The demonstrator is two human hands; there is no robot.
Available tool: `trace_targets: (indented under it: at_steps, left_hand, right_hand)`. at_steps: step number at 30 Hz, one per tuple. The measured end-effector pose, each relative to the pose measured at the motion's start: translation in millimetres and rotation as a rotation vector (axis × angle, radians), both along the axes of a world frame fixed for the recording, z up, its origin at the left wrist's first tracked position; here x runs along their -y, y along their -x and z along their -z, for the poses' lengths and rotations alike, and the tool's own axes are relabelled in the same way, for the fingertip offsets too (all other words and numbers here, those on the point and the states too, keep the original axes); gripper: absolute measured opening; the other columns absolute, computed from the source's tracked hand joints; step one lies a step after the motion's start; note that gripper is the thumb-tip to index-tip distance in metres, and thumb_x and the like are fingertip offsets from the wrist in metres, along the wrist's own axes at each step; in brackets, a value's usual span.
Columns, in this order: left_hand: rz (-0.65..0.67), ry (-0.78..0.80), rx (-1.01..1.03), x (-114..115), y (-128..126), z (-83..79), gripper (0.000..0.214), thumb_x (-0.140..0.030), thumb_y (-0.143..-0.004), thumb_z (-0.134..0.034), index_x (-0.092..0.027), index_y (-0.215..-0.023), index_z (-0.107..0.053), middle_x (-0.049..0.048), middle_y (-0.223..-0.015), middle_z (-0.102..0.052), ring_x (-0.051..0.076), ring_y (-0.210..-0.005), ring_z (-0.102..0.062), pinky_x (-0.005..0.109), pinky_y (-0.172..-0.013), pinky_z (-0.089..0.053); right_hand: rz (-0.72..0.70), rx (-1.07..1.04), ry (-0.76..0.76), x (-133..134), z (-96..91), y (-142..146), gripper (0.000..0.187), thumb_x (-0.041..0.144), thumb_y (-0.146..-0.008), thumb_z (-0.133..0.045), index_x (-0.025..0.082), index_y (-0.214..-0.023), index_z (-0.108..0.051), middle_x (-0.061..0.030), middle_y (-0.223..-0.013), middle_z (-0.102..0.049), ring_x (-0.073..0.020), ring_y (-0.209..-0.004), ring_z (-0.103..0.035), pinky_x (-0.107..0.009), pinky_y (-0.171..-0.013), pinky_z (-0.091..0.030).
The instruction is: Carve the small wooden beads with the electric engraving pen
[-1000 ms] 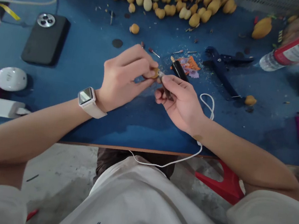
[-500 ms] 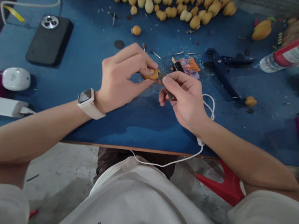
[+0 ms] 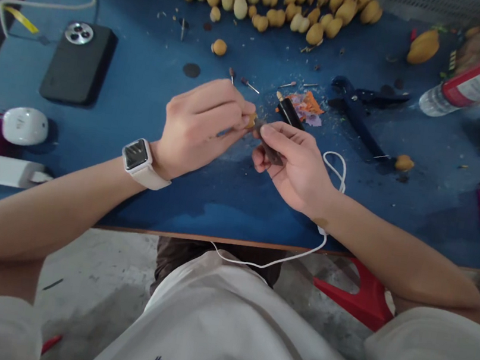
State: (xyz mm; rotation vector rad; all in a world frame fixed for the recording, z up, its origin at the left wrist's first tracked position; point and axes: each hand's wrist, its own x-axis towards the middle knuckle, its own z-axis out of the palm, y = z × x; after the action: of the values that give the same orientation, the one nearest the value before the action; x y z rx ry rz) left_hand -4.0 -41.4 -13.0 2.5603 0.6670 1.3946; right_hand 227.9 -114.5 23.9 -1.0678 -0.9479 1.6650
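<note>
Pinched in the fingertips of my left hand (image 3: 206,121) is a small tan gourd (image 3: 251,121), mostly covered by the fingers. My right hand (image 3: 300,165) grips a thin dark flat piece (image 3: 271,152) between thumb and fingers; its exact kind is unclear. One end of that piece meets the gourd's end. Just beyond my right hand lies a black pen-shaped tool (image 3: 290,113) with a brass-coloured tip. Beside it is an orange and purple scrap (image 3: 309,106) among pale crumbs. Small metal bits (image 3: 249,86) lie past my left hand.
Many small gourds (image 3: 239,5) line the back of the blue table (image 3: 139,129). A black phone (image 3: 78,65) and white charger (image 3: 9,171) are at left. On the right are a dark blue hand tool (image 3: 359,120), a bottle (image 3: 466,84) and a white cable (image 3: 336,158).
My left hand has rolled, its fingers now covering more of the gourd. The right hand keeps its hold on the dark piece, and has shifted very slightly.
</note>
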Motion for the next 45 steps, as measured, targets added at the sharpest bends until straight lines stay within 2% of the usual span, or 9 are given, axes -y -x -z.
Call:
trace_targets:
  at_steps: [6, 11, 16, 19, 22, 28, 35, 41, 45]
  left_hand:
    - [0.003, -0.306, 0.140, -2.2, -10.6, 0.7, 0.026, -0.030, -0.128, -0.079, -0.028, -0.103, -0.070, -0.0009, -0.110, -0.091, 0.017, -0.095, -0.091, 0.036, -0.080, -0.073]
    - [0.073, -0.085, 0.119, -4.7, -2.6, 4.7, 0.013, -0.034, -0.135, -0.075, -0.027, -0.123, -0.073, 0.0032, -0.131, -0.091, 0.017, -0.118, -0.085, 0.041, -0.103, -0.077]
    - [0.005, 0.149, 0.103, 5.1, -0.2, 0.1, 0.026, -0.058, -0.128, -0.085, -0.034, -0.121, -0.077, 0.0041, -0.133, -0.092, 0.022, -0.120, -0.091, 0.044, -0.095, -0.083]
    - [0.033, 0.259, 0.071, 3.4, 1.7, 1.0, 0.029, -0.065, -0.124, -0.085, -0.038, -0.131, -0.079, 0.0073, -0.135, -0.092, 0.029, -0.125, -0.094, 0.048, -0.099, -0.084]
    - [0.052, 0.240, -0.046, -7.1, 6.2, 6.8, 0.037, -0.068, -0.125, -0.082, -0.036, -0.145, -0.079, 0.0082, -0.132, -0.093, 0.029, -0.119, -0.095, 0.047, -0.100, -0.082]
    - [0.142, 0.069, -0.200, -23.7, 10.9, 23.8, 0.044, -0.071, -0.131, -0.060, -0.029, -0.138, -0.071, 0.0097, -0.107, -0.084, 0.029, -0.086, -0.085, 0.040, -0.067, -0.064]
    - [0.181, 0.237, -0.198, -19.2, 12.4, 21.5, 0.058, -0.075, -0.134, -0.046, -0.029, -0.141, -0.080, 0.0119, -0.117, -0.084, 0.033, -0.099, -0.087, 0.050, -0.091, -0.076]
    - [0.163, 0.244, -0.173, -26.3, 6.8, 30.5, 0.059, -0.079, -0.131, -0.056, -0.025, -0.142, -0.079, 0.0155, -0.123, -0.086, 0.033, -0.107, -0.084, 0.050, -0.093, -0.077]
    - [0.197, 0.273, -0.133, -26.7, 8.7, 29.5, 0.055, -0.079, -0.130, -0.061, -0.029, -0.145, -0.077, 0.0135, -0.126, -0.085, 0.031, -0.106, -0.081, 0.052, -0.095, -0.078]
  right_hand:
    - [0.008, -0.021, 0.053, 3.1, 1.1, 4.1, 0.055, 0.056, -0.106, -0.113, 0.026, -0.090, -0.069, 0.0062, -0.076, -0.062, -0.0136, -0.078, -0.076, -0.023, -0.069, -0.063]
    - [0.028, -0.015, -0.032, 0.9, 3.4, 3.8, 0.055, 0.059, -0.104, -0.114, 0.027, -0.090, -0.072, 0.0081, -0.071, -0.055, -0.0146, -0.073, -0.073, -0.025, -0.069, -0.063]
    - [0.029, 0.047, -0.044, -7.0, 1.8, -3.4, 0.055, 0.057, -0.102, -0.115, 0.028, -0.087, -0.071, 0.0087, -0.068, -0.050, -0.0157, -0.070, -0.071, -0.027, -0.068, -0.064]
    - [0.007, 0.071, -0.047, -11.7, -1.6, -6.6, 0.053, 0.054, -0.103, -0.114, 0.028, -0.085, -0.071, 0.0089, -0.065, -0.047, -0.0161, -0.067, -0.070, -0.027, -0.066, -0.063]
    - [-0.020, 0.088, -0.071, -13.9, -6.0, -8.5, 0.052, 0.050, -0.102, -0.114, 0.028, -0.084, -0.070, 0.0094, -0.063, -0.046, -0.0160, -0.064, -0.068, -0.028, -0.064, -0.064]
    - [-0.047, 0.165, -0.173, -12.5, -10.3, -9.2, 0.051, 0.047, -0.100, -0.115, 0.028, -0.084, -0.071, 0.0088, -0.062, -0.055, -0.0141, -0.059, -0.062, -0.027, -0.060, -0.062]
    - [-0.035, 0.189, -0.169, -12.2, -9.4, -12.0, 0.051, 0.034, -0.101, -0.115, 0.027, -0.084, -0.067, 0.0076, -0.067, -0.062, -0.0134, -0.061, -0.064, -0.027, -0.062, -0.062]
    - [-0.021, 0.280, -0.250, -11.7, -5.0, -14.8, 0.046, 0.035, -0.102, -0.115, 0.028, -0.084, -0.073, 0.0046, -0.069, -0.066, -0.0153, -0.064, -0.062, -0.031, -0.064, -0.058]
    - [-0.035, 0.326, -0.273, -9.9, -7.5, -17.8, 0.043, 0.035, -0.098, -0.117, 0.031, -0.087, -0.076, 0.0028, -0.075, -0.066, -0.0207, -0.079, -0.069, -0.033, -0.072, -0.063]
